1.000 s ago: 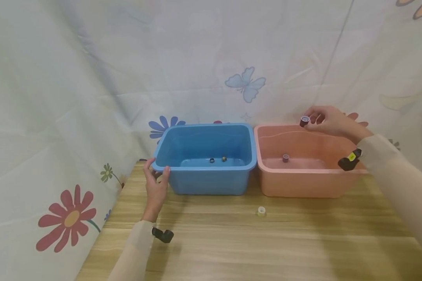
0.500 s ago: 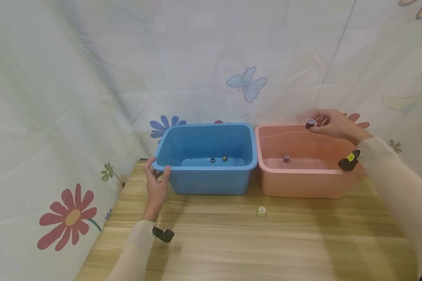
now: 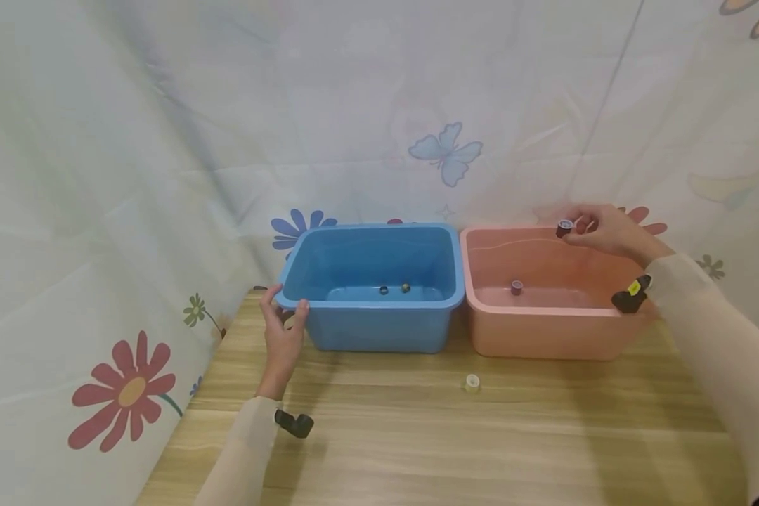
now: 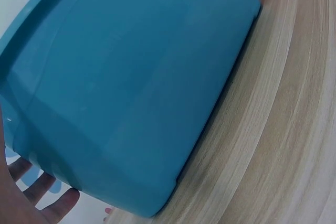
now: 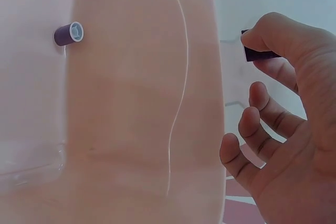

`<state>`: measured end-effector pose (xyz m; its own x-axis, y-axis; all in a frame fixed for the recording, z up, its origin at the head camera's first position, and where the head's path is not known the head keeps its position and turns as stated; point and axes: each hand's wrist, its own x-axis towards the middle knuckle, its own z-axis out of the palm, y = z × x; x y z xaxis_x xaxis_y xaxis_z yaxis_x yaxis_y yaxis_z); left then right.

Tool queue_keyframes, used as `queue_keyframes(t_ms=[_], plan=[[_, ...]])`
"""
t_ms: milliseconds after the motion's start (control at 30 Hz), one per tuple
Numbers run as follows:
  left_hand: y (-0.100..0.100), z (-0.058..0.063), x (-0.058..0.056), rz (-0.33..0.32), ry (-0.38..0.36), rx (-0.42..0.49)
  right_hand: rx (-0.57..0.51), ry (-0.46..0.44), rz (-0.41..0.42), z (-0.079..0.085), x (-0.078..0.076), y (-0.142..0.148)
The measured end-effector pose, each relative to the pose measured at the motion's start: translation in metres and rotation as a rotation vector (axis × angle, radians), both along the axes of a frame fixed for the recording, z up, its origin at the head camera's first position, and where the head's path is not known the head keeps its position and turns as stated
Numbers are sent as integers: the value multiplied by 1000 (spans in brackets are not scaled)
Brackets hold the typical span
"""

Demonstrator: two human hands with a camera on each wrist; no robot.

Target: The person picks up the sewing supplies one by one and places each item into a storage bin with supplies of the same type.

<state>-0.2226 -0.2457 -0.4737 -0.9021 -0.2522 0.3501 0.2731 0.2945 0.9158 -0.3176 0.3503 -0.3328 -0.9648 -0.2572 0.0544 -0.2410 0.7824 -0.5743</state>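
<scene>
My right hand [image 3: 613, 228] pinches a dark purple thread spool [image 3: 564, 228] between thumb and forefinger, above the far side of the pink bin [image 3: 547, 334]. The other fingers are loosely bent and hold nothing. A second purple thread spool [image 5: 69, 34] lies on its side on that bin's floor in the right wrist view. My left hand [image 3: 283, 344] grips the front left corner of the blue bin [image 3: 379, 327], thumb and fingers around its rim. Two small dark, brownish round pieces [image 3: 405, 287] rest inside the blue bin, too small to identify.
A pale yellow thread spool [image 3: 472, 383] stands on the wooden table [image 3: 417, 443] in front of the bins. The two bins stand side by side against a flower-and-butterfly curtain [image 3: 354, 105]. Each wrist wears a small black camera [image 3: 295, 424].
My right hand has moved slightly right and down with the purple spool still pinched. My left hand keeps its hold on the blue bin's corner.
</scene>
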Motion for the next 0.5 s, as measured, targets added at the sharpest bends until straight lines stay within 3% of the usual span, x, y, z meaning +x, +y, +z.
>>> queue_keyframes(t_ms=[233,500], plan=[[12,27,19,-16,-22,-15,7,-3,-15,-4,-2,5],[13,30,21,-17,-27,1,-20,-10,-3,0,2,4]])
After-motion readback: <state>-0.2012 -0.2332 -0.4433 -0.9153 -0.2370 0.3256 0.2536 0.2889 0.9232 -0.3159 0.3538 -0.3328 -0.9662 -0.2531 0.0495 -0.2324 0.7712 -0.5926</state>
